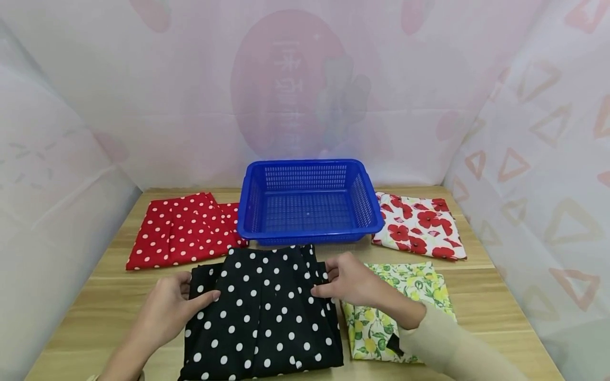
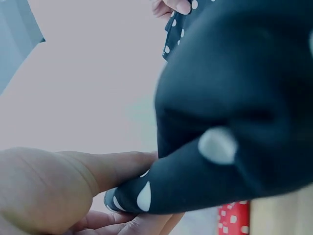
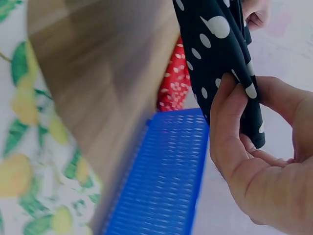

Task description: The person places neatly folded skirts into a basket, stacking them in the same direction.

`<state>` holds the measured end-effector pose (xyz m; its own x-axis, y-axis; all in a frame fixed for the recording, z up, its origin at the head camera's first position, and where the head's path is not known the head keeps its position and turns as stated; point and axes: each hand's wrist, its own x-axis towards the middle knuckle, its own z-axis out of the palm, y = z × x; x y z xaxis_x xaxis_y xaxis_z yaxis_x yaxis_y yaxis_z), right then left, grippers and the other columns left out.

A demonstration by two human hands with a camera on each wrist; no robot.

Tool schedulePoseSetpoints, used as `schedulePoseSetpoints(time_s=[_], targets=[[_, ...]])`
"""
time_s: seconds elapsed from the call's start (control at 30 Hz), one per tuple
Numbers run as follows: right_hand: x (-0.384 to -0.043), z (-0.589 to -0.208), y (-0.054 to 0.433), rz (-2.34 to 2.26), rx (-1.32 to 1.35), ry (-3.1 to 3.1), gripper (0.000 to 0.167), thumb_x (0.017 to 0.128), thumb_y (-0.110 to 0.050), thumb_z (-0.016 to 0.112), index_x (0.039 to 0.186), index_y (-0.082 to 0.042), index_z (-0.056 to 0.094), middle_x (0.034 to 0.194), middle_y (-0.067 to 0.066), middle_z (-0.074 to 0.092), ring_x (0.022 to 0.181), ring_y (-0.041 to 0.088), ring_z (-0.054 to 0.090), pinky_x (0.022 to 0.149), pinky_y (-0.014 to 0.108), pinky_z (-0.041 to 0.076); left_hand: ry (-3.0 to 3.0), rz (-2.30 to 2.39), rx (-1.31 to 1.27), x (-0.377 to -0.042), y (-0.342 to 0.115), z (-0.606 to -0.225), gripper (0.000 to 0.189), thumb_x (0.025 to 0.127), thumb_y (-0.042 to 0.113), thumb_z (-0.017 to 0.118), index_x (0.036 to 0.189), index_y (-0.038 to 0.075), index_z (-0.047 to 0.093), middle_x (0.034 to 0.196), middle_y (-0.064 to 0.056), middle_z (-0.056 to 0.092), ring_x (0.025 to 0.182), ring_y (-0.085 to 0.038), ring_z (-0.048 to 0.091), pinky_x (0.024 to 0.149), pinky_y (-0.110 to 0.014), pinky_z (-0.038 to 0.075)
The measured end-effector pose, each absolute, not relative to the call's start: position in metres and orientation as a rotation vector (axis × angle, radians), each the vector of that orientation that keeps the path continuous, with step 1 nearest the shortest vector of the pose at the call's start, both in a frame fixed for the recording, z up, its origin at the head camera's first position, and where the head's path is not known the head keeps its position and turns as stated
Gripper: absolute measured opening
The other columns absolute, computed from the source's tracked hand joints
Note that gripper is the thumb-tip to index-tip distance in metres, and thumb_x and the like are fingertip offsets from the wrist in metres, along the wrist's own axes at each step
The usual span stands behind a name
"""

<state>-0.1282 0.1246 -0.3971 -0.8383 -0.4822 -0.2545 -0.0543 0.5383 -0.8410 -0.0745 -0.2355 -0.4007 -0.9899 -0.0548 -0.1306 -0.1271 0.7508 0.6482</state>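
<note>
A folded black cloth with white dots (image 1: 267, 317) is held up at the front of the table, between the two hands. My left hand (image 1: 162, 312) pinches its left edge, thumb on the near side. At the right edge, my right hand (image 1: 352, 283) grips the folded layers between thumb and fingers. In the left wrist view the cloth (image 2: 220, 88) bulges out close to the camera, hiding much of what lies behind. The right wrist view has the cloth's corner (image 3: 220, 63) between thumb and curled fingers, off the table.
Behind the black cloth stands an empty blue plastic basket (image 1: 307, 211). A folded red dotted cloth (image 1: 176, 230) lies to its left, a white cloth with red flowers (image 1: 419, 227) to its right. A lemon-print cloth (image 1: 371, 328) lies partly under the right forearm. Printed fabric walls enclose the table.
</note>
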Motion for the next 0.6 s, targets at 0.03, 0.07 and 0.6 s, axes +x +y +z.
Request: schedulePoseSetpoints(time_s=[0.03, 0.07, 0.6], targets=[[-0.129, -0.393, 0.125, -1.243, -0.445, 2.321, 0.047, 0.088, -0.021, 0.085, 0.07, -0.016, 0.043, 0.059, -0.007, 0.036, 0.053, 0.009, 0.036, 0.049, 0.022, 0.03, 2.853, 1.06, -0.131, -0.075, -0.235, -0.397, 0.044, 0.086, 0.026, 0.089, 0.106, -0.007, 0.07, 0.088, -0.01, 0.078, 0.073, -0.015, 0.07, 0.061, -0.02, 0.058], [-0.131, -0.389, 0.126, -1.244, -0.453, 2.324, 0.046, 0.089, -0.02, 0.085, 0.07, -0.016, 0.043, 0.059, -0.007, 0.036, 0.054, 0.01, 0.037, 0.05, 0.022, 0.03, 2.864, 1.058, -0.112, -0.077, -0.234, -0.393, 0.043, 0.086, 0.026, 0.089, 0.105, -0.007, 0.07, 0.086, -0.01, 0.077, 0.071, -0.016, 0.069, 0.059, -0.02, 0.057], [-0.203, -0.31, 0.146, -1.141, -0.276, 2.471, 0.028, 0.091, -0.031, 0.084, 0.096, -0.007, 0.07, 0.085, 0.001, 0.077, 0.081, 0.017, 0.069, 0.074, 0.032, 0.058, 2.904, 0.983, 0.11, -0.165, -0.219, -0.315, 0.038, 0.091, 0.03, 0.084, 0.092, -0.003, 0.065, 0.064, -0.003, 0.059, 0.059, -0.016, 0.053, 0.051, -0.025, 0.043]])
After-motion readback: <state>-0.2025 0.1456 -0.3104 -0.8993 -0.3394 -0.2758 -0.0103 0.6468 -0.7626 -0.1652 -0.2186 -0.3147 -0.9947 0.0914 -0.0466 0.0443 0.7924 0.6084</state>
